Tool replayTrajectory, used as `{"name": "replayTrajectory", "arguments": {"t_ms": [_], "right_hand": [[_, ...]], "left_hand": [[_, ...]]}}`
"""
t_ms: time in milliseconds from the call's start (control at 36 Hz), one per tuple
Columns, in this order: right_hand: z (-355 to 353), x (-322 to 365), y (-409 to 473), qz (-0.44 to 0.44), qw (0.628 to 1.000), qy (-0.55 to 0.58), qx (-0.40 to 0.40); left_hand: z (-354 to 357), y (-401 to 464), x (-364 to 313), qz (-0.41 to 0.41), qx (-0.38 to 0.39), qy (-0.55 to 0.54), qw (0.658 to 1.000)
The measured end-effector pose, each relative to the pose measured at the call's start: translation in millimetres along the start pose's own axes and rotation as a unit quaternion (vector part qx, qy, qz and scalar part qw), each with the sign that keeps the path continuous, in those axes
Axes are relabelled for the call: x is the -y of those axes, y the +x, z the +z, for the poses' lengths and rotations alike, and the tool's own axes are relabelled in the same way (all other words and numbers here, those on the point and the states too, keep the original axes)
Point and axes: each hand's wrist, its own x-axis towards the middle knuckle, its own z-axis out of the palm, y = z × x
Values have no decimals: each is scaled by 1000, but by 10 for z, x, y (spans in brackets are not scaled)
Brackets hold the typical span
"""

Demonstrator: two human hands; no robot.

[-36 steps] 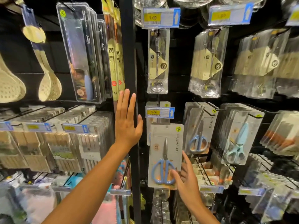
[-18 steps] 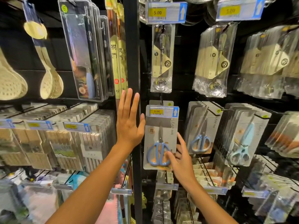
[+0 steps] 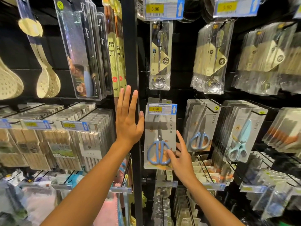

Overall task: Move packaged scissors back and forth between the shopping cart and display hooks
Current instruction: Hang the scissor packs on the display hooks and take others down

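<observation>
My right hand (image 3: 180,158) has its fingers spread loosely; the thumb and fingertips touch the lower right edge of the scissors pack (image 3: 160,136), steadying it rather than gripping it. My left hand (image 3: 128,120) is flat and open, fingers straight up, resting against the black upright post (image 3: 130,54) just left of the pack. The pack hangs against the display, its top tucked behind the price tag (image 3: 161,108) at the hook; I cannot see whether the hole is fully seated on the hook. I judge this to be the hang-up step, nearly done. Next I should check the pack hangs true, then let go. More scissors packs (image 3: 201,126) hang just to the right. The cart is out of view.
</observation>
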Motion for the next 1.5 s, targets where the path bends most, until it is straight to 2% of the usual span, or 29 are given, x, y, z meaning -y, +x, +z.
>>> {"name": "replayTrajectory", "arguments": {"t_ms": [333,556,861,1000,1111,1306,1500], "right_hand": [[178,-79,463,-16,996,-89,11],[254,-133,755,44,985,-169,6],[245,-278,1001,64,976,-208,2],[255,-311,1030,61,977,-205,3],[268,-242,986,127,982,-139,-8],[100,-200,636,174,958,-206,93],[-213,-25,223,160,940,-253,164]], "left_hand": [[-7,-6,-6,-3,4,4,1000],[5,1,-4,3,2,-1,1000],[19,5,31,8,1,-10,1000],[13,8,29,5,4,-13,1000],[20,-8,29,3,4,-18,1000],[20,-19,25,2,14,-30,999],[-68,-6,24,6,56,9,998]]}}
